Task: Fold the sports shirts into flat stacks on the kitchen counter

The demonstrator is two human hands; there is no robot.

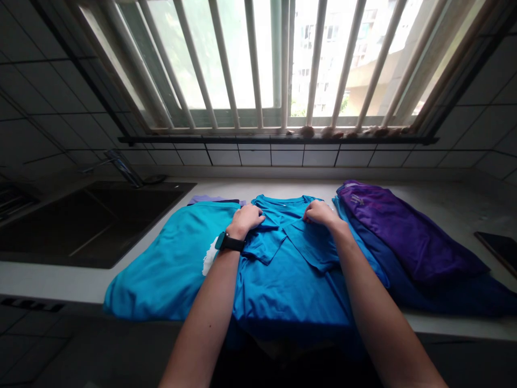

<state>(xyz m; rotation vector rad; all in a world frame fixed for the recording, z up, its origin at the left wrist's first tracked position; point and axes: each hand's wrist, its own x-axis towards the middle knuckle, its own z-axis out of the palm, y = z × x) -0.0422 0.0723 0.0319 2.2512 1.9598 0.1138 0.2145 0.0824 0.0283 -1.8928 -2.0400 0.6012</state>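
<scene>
A blue T-shirt (291, 280) lies spread on the countertop, its neckline toward the window and its lower edge hanging over the front. Both sleeves are turned inward over the chest. My left hand (247, 218), with a black watch (230, 241) on the wrist, is on the left shoulder, its bent fingers closed on the fabric. At the right shoulder, my right hand (320, 212) pinches the shirt near the folded right sleeve. The fingertips of both hands are partly hidden. Beside my left forearm lies a folded turquoise garment (161, 264) with a white print.
Right of the shirt is a pile with a purple garment (388, 231) over dark blue ones. A dark sink (92, 221) with a faucet (123, 167) is at the left. A dark flat device (498, 248) lies far right. Behind the countertop (436, 199) is a barred window (258, 64).
</scene>
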